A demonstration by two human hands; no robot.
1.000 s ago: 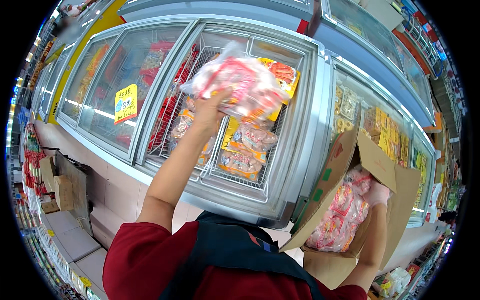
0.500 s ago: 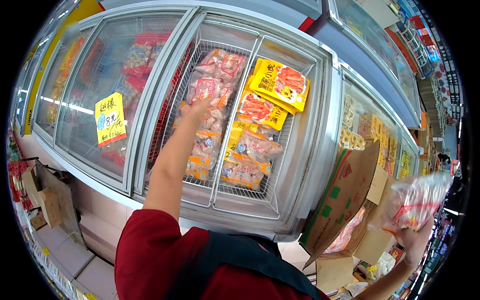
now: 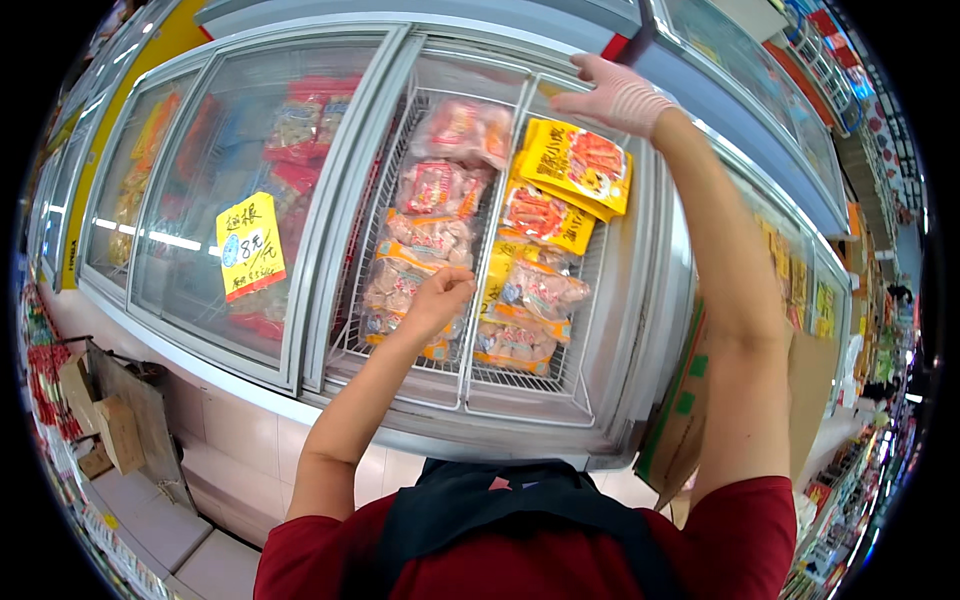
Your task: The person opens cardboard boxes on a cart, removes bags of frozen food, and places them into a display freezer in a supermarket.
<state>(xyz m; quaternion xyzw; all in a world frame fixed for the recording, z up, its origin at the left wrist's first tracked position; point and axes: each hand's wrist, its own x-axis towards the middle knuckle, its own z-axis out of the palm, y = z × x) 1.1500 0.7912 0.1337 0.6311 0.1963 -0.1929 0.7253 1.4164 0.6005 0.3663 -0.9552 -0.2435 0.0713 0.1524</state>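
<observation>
My left hand point(image 3: 441, 298), bare and loosely closed with nothing visible in it, hovers over the near part of the left wire basket point(image 3: 466, 385). Under and around it lie clear bags of pale frozen meat with orange edges point(image 3: 405, 285). Farther back are a red-printed meat bag point(image 3: 440, 188) and a blurred meat bag point(image 3: 460, 132) at the far end. My right hand point(image 3: 622, 97), in a pale striped glove, is open with fingers apart above the freezer's far right corner. Close to it are yellow food packets point(image 3: 578, 165), stacked in the right basket.
A sliding glass lid point(image 3: 250, 150) with a yellow handwritten sign point(image 3: 250, 245) covers the freezer's left part. An opened cardboard box point(image 3: 675, 420) stands against the freezer's right side, partly hidden by my right arm. More freezers point(image 3: 740, 90) stand behind.
My right hand has swung from beside the box to above the freezer's far right; the meat bag it held is no longer in it. My left hand has drawn back nearer and closed.
</observation>
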